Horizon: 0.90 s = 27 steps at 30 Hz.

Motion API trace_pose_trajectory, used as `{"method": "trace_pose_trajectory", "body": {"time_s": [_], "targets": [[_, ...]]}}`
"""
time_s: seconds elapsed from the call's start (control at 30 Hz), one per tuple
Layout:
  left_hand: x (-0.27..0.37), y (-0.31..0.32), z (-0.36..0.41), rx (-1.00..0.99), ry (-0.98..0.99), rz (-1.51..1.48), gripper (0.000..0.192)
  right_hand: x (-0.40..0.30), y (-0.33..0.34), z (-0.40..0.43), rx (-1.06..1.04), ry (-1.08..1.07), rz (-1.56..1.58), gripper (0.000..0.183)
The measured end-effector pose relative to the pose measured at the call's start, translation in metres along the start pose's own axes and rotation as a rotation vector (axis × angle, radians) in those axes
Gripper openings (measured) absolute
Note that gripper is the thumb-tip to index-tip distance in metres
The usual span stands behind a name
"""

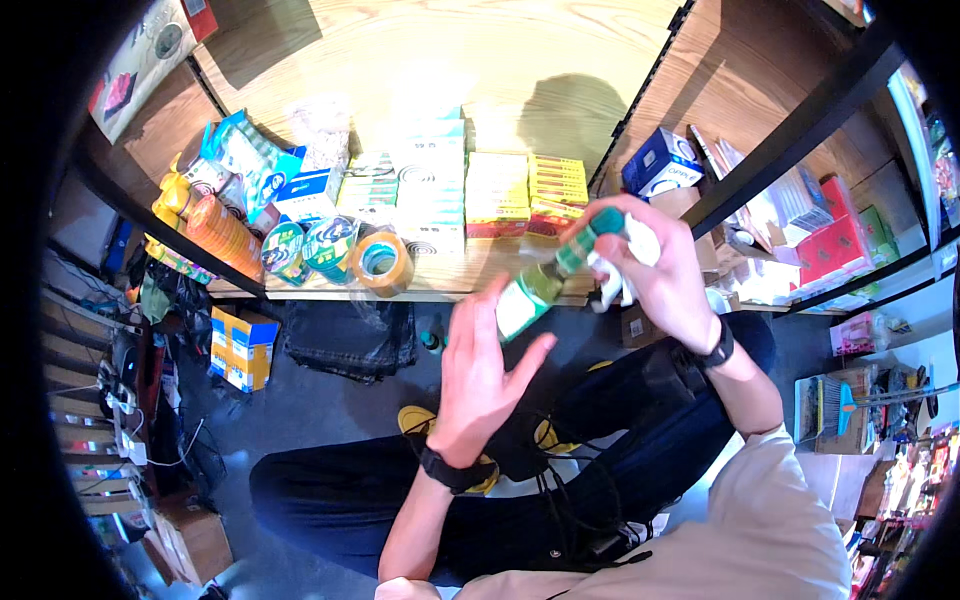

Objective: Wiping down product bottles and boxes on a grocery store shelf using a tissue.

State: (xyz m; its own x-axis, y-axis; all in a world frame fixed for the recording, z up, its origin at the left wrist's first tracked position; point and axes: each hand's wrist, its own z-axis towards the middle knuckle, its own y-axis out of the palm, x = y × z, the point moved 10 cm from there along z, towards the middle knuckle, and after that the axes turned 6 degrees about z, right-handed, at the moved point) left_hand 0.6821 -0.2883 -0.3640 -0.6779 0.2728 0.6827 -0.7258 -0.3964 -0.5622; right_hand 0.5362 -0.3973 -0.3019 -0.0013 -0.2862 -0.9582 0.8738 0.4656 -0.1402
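A green bottle (pixel 536 292) with a white and green label is tilted in front of me, its neck towards the upper right. My right hand (pixel 656 259) grips it around the green neck and cap, with a crumpled white tissue (pixel 637 244) also between the fingers. Against the lower body lies my left hand (pixel 476 375), its back towards me, the bottle between fingers and spread thumb. The bottle's base is hidden behind that hand. Beyond the bottle, yellow and red boxes (pixel 497 191) are stacked on a wooden shelf (pixel 465 277).
Rolls of tape (pixel 382 262), round green-lidded tubs (pixel 330 247) and white boxes (pixel 429 180) line the shelf. A black metal post (pixel 795 127) rises at the right. On the floor are a blue and yellow carton (pixel 241 349), black plastic (pixel 349 345) and a small teal-capped bottle (pixel 430 341).
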Motion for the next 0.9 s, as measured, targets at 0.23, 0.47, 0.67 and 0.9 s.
{"method": "trace_pose_trajectory", "body": {"time_s": [0.23, 0.47, 0.67, 0.9], "targets": [[-0.023, 0.065, -0.025, -0.215, -0.253, -0.45, 0.035, 0.076, -0.02, 0.007, 0.142, 0.249, 0.574, 0.049], [-0.024, 0.105, -0.033, -0.417, -0.52, -0.87, 0.031, 0.097, 0.045, -0.025, -0.213, 0.571, 1.098, 0.065], [-0.048, 0.106, -0.035, -0.468, -0.726, -1.008, 0.027, 0.107, 0.044, -0.037, -0.216, 0.61, 1.087, 0.06], [-0.042, 0.073, -0.014, -0.206, -0.352, -0.056, 0.034, 0.115, 0.035, -0.029, -0.224, 0.401, 0.829, 0.063]]}}
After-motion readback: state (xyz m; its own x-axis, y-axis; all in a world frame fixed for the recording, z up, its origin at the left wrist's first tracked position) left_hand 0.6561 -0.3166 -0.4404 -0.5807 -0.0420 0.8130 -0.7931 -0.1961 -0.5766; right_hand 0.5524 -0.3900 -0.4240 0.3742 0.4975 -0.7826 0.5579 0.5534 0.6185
